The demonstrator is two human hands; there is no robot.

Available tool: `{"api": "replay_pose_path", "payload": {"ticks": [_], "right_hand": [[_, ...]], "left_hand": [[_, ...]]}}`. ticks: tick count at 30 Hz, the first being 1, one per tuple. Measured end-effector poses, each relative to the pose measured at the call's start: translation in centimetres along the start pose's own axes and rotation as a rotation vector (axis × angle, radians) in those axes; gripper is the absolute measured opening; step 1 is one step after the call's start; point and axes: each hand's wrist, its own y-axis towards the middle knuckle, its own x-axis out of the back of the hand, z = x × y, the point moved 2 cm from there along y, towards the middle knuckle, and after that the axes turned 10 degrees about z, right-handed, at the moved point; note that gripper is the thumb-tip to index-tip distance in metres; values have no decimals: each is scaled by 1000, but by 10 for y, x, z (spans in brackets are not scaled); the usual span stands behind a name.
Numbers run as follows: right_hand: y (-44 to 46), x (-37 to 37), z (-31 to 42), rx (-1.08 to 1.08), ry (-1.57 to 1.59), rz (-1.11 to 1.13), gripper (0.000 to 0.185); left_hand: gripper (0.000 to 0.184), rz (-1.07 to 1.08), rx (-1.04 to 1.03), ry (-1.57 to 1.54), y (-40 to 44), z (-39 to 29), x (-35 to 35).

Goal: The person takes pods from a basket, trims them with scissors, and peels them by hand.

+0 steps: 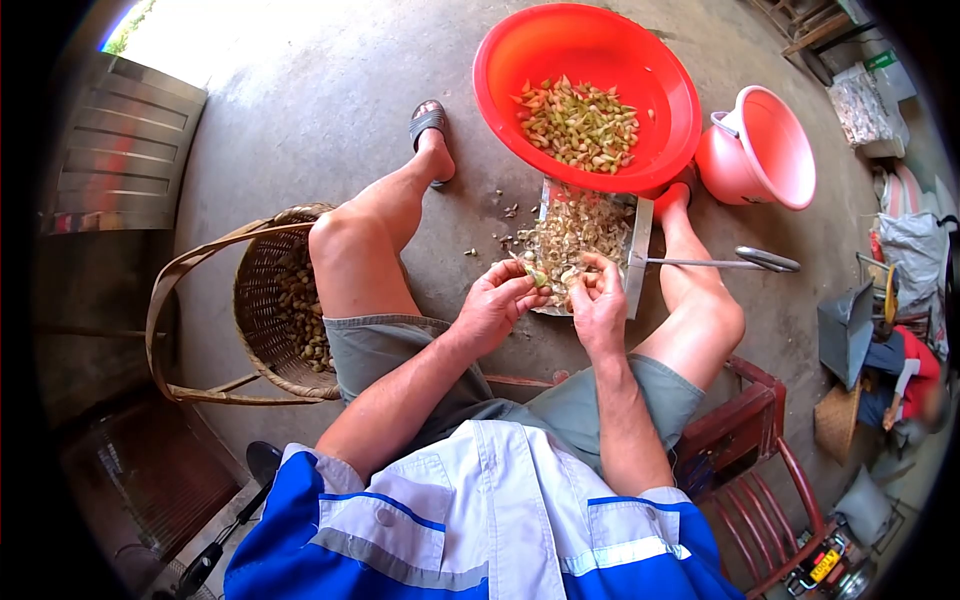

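In front of my lap, my left hand pinches a small pointed green-and-white bulb between thumb and fingers. Close beside it, the fingers of my right hand are closed on a pale scrap, perhaps peel. Below both hands, a dustpan with a long metal handle holds a heap of dry, pale peelings. Beyond it stands a wide red basin with many pointed green, white and pinkish bulbs. A wicker basket by my left knee holds brownish, unpeeled-looking pieces.
A pink bucket stands right of the basin. Scattered bits lie on the concrete floor. A dark red wooden chair is at my right. Another person bends at the far right, near sacks and a straw hat.
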Motion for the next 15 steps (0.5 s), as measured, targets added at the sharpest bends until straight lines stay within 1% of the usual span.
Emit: {"api": "replay_pose_path", "payload": {"ticks": [1, 4, 5, 8, 15], "right_hand": [[-2, 0, -1, 8, -115, 26, 22], [-2, 1, -3, 60, -267, 198, 16], [-3, 0, -2, 65, -187, 187, 10], [-5, -4, 7, -69, 27, 223, 11], [-4, -4, -5, -120, 178, 248, 11]], "left_hand": [[16, 4, -3, -7, 0, 0, 0], [16, 9, 10, 15, 0, 1, 2], [16, 9, 18, 29, 1, 2, 3], [16, 35, 5, 91, 1, 4, 3], [17, 52, -29, 88, 1, 4, 1]]}}
